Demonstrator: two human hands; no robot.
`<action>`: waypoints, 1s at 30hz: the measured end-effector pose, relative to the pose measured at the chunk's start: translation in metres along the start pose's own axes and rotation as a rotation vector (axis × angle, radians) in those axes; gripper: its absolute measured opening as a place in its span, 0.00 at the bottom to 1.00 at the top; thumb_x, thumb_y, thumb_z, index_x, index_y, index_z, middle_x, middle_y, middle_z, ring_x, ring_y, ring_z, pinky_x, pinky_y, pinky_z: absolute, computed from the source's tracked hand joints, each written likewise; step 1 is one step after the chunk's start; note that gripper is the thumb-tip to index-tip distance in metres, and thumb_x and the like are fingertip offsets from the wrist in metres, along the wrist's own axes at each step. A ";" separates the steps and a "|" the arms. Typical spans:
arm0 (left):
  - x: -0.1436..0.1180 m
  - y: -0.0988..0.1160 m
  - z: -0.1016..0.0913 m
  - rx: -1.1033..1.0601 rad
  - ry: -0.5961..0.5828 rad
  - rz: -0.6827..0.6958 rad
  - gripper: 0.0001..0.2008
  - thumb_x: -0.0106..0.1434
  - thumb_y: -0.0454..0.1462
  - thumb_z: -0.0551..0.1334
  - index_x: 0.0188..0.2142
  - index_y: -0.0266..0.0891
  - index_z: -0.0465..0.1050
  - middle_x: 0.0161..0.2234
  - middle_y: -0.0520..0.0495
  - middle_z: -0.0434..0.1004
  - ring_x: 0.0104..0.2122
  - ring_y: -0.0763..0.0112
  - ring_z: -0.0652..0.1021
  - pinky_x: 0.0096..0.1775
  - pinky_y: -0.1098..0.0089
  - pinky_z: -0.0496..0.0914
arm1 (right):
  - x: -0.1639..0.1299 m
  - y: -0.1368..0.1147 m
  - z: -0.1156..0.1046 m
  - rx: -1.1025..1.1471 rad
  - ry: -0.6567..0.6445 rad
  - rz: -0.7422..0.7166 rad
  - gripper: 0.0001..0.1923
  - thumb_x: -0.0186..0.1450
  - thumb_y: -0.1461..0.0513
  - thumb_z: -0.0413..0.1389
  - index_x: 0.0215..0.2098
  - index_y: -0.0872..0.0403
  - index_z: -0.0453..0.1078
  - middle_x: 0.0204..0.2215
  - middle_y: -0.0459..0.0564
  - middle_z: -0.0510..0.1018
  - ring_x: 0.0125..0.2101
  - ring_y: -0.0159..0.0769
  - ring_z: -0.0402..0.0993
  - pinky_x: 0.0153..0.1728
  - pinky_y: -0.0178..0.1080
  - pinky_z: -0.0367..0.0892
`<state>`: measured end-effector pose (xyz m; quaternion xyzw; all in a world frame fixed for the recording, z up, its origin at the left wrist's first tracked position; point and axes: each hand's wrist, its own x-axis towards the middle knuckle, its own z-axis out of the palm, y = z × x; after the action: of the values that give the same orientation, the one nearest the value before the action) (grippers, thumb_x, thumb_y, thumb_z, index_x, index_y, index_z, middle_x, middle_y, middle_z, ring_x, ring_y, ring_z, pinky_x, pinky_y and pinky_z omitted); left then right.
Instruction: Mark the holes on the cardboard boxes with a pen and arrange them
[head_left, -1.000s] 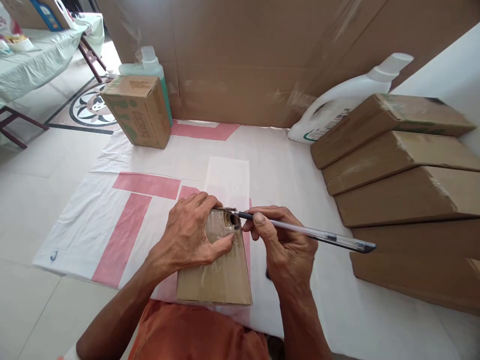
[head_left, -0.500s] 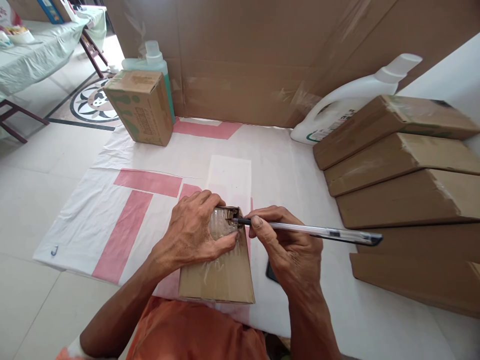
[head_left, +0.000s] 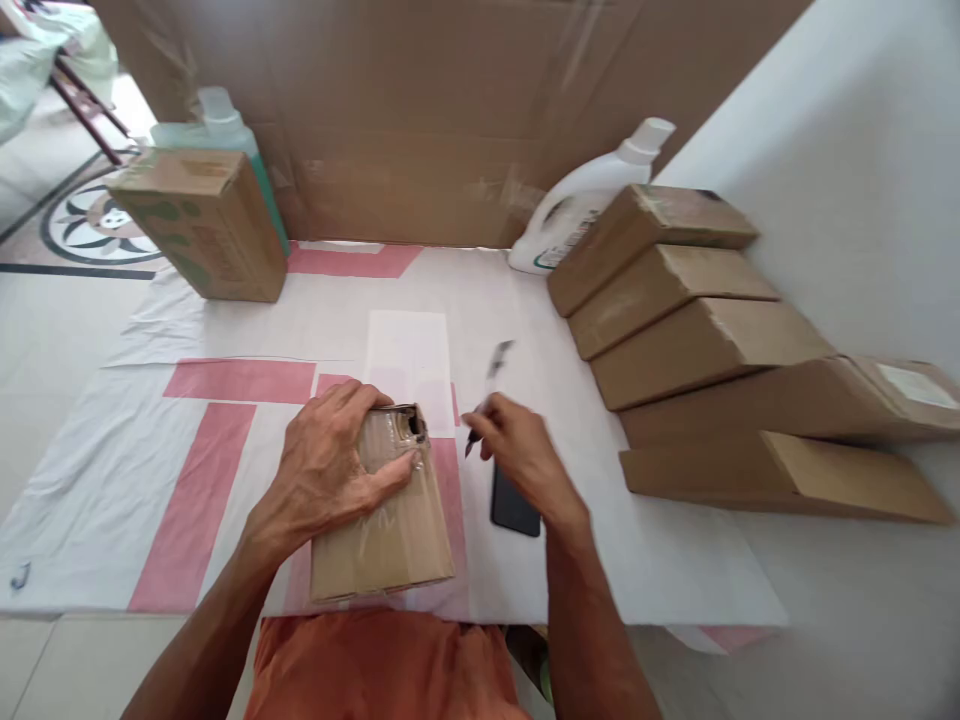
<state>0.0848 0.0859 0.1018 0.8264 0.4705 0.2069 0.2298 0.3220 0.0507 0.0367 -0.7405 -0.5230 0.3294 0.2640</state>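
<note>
A small cardboard box (head_left: 390, 545) stands at the near edge of the table, with clear tape over its top and a torn dark hole at its far right corner. My left hand (head_left: 330, 465) grips the box across its top, thumb beside the hole and fingers over the far edge. To the right of the box, my right hand (head_left: 517, 445) pinches a pen (head_left: 491, 385), its dark tip pointing down and its blurred upper end leaning away. Below that hand lies a black phone (head_left: 516, 505), partly covered by it.
A sheet of white paper (head_left: 409, 345) lies beyond the box. Several cardboard boxes (head_left: 675, 370) line the right side, near a white jug (head_left: 577, 205). Back left are another carton (head_left: 217, 235) and a green-liquid bottle (head_left: 266, 190). A large cardboard panel (head_left: 390, 130) closes the back.
My right hand has drawn the pen out of the box's corner hole and turned it more upright, off to the right. My left hand keeps its grip. The view has swung right.
</note>
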 end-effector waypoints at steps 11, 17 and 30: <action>0.002 -0.001 -0.002 0.015 -0.017 -0.025 0.17 0.61 0.48 0.67 0.47 0.45 0.74 0.46 0.48 0.81 0.44 0.56 0.80 0.44 0.59 0.70 | -0.025 0.027 0.058 -0.362 -0.122 0.161 0.13 0.74 0.54 0.59 0.38 0.55 0.73 0.35 0.50 0.80 0.37 0.40 0.78 0.40 0.42 0.72; 0.001 -0.002 -0.002 -0.001 -0.012 -0.019 0.17 0.61 0.47 0.67 0.47 0.44 0.74 0.45 0.48 0.81 0.45 0.56 0.80 0.44 0.59 0.70 | -0.050 0.063 0.022 -0.393 0.143 0.328 0.16 0.72 0.51 0.58 0.46 0.56 0.68 0.49 0.67 0.77 0.52 0.58 0.75 0.45 0.47 0.66; -0.001 -0.003 -0.002 -0.001 -0.008 -0.008 0.16 0.62 0.47 0.67 0.46 0.44 0.74 0.44 0.49 0.80 0.43 0.57 0.79 0.44 0.59 0.70 | -0.061 0.108 0.021 0.449 0.212 0.462 0.26 0.51 0.44 0.64 0.39 0.52 0.72 0.35 0.54 0.83 0.38 0.51 0.80 0.37 0.46 0.73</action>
<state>0.0810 0.0873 0.1019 0.8253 0.4726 0.2032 0.2328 0.3568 -0.0405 -0.0430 -0.7930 -0.2257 0.4084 0.3918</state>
